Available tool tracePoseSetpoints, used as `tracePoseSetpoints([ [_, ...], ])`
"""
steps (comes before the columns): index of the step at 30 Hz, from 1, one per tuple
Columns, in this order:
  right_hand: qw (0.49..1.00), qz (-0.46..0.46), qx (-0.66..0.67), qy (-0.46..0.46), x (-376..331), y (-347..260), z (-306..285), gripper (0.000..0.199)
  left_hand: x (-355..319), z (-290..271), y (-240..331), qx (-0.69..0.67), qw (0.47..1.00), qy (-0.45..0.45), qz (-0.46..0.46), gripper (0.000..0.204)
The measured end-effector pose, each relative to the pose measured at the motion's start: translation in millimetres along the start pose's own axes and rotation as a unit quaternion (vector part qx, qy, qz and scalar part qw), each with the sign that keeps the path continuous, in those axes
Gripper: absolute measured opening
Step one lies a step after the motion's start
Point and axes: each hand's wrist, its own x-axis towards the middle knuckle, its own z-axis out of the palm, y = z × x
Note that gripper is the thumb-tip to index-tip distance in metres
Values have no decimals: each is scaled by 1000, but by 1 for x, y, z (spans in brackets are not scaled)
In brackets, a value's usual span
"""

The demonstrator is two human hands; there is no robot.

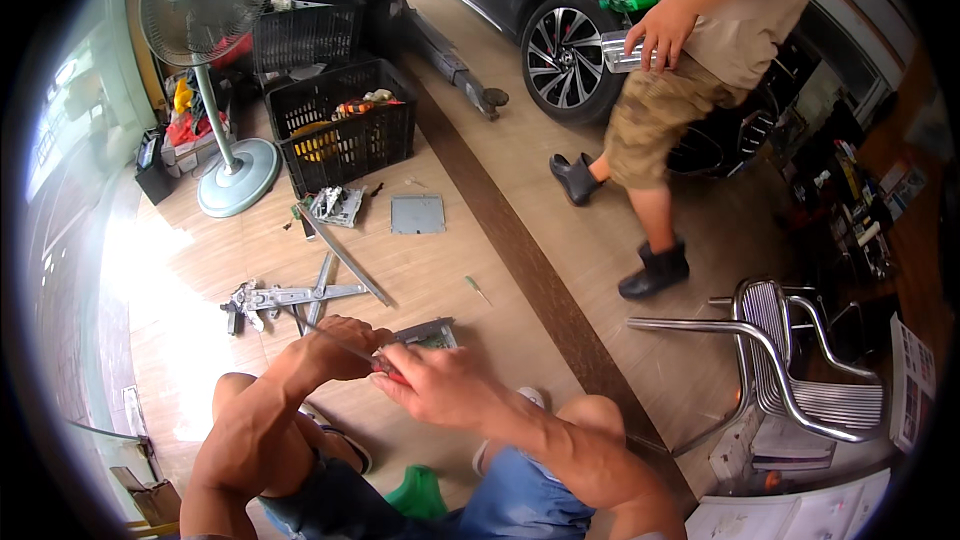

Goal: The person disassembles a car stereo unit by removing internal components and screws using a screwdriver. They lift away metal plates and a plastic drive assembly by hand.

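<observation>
I am squatting over a tiled floor. My left hand point(335, 345) is closed around the thin metal shaft of a screwdriver point(345, 342), whose tip points up and left. My right hand point(440, 385) grips its red handle, which barely shows between the fingers. Just beyond my hands a small grey metal module with a green circuit board point(428, 332) lies on the floor. What the left hand's fingers press on underneath is hidden.
A metal arm mechanism point(285, 295) and a long bar point(345, 255) lie ahead left. A grey plate point(417, 213), a small screwdriver point(478, 289), a black crate point(340, 130) and a pedestal fan point(232, 175) stand beyond. Another person point(660, 110) stands by a dark car point(560, 50). A metal chair point(790, 370) is on the right.
</observation>
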Motion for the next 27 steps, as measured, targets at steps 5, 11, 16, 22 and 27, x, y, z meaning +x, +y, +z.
tracePoseSetpoints([
  [5, 999, -27, -29, -18, -2, 6, 7, 27, -2, -9, 14, 35, 999, -25, -12, 29],
  [11, 994, 54, 91, 39, 6, -14, -8, 25, 14, 7, 1, 16, 1000, 1, -3, 32],
  [16, 991, 48, -66, -102, -7, 6, 5, 25, 18, 1, 12, 10, 1000, -6, -3, 32],
  [22, 988, -11, 97, 124, 4, -8, -9, 22, 13, -8, 17, 7, 1000, -10, -7, 32],
  [27, 986, 44, -91, -133, -5, 5, 3, 26, 13, -10, 19, 10, 1000, -12, -12, 32],
])
